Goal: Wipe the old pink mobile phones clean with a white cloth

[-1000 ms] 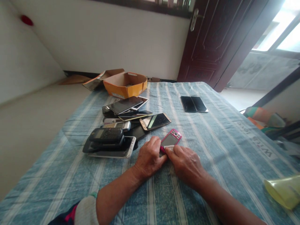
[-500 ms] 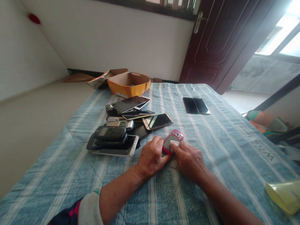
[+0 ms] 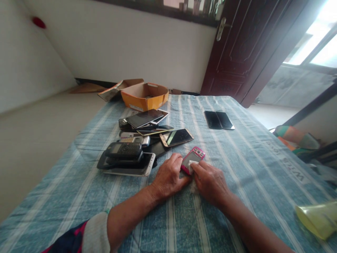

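Note:
A pink mobile phone (image 3: 193, 156) with a grey screen and silver keys lies tilted in front of me on the striped cloth. My left hand (image 3: 170, 177) is closed on its left and lower edge. In my right hand (image 3: 212, 181) a small white tissue (image 3: 191, 163) is pinched, pressed against the lower part of the phone's screen. Just beyond my left hand lies a gold-framed smartphone (image 3: 177, 137). To the left, a black keypad phone (image 3: 123, 151) sits on top of a white-edged smartphone (image 3: 147, 166).
More phones (image 3: 144, 118) are piled toward the back, before an open orange cardboard box (image 3: 147, 102). Two dark phones (image 3: 219, 120) lie side by side at the far right. A yellow translucent object (image 3: 317, 219) rests at the right edge of the blue striped bed or table (image 3: 252, 168).
My right hand has slid the tissue slightly down and left across the pink phone's screen. My left hand keeps its hold. The view has shifted a little.

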